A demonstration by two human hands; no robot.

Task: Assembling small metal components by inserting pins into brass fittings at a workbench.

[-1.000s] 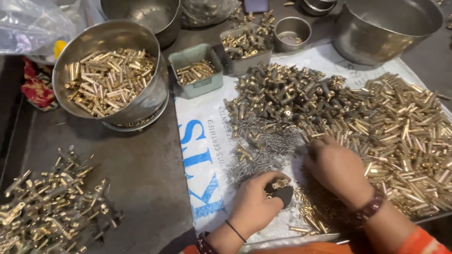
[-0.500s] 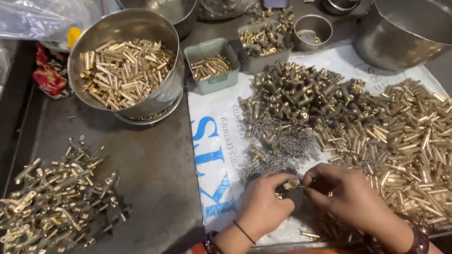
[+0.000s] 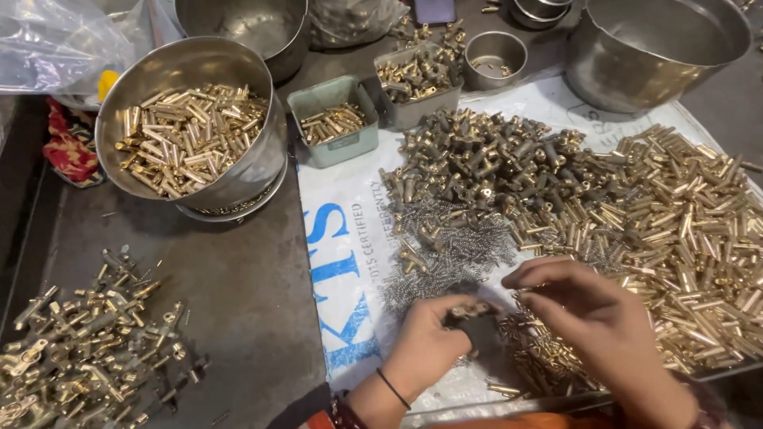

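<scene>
My left hand [image 3: 429, 338] grips a small dark block with a brass piece on top [image 3: 471, 315], low in the middle of the view. My right hand [image 3: 592, 314] hovers just right of it, fingers pinched together over the brass tubes; what they pinch is too small to tell. Beyond the hands lies a patch of small steel springs [image 3: 449, 246]. Behind that is a heap of brass fittings [image 3: 493, 163]. A wide spread of brass tubes [image 3: 691, 222] covers the right side of the white printed sheet [image 3: 342, 246].
A steel bowl of brass tubes [image 3: 191, 135] stands at upper left, with a green tray [image 3: 334, 119] and a grey tray [image 3: 417, 79] beside it. A large steel pot [image 3: 652, 48] sits at upper right. Assembled brass parts [image 3: 87, 342] are piled at lower left.
My right hand has come off the brass tube pile and moved left, next to my left hand and the dark block. The camera view has shifted slightly.
</scene>
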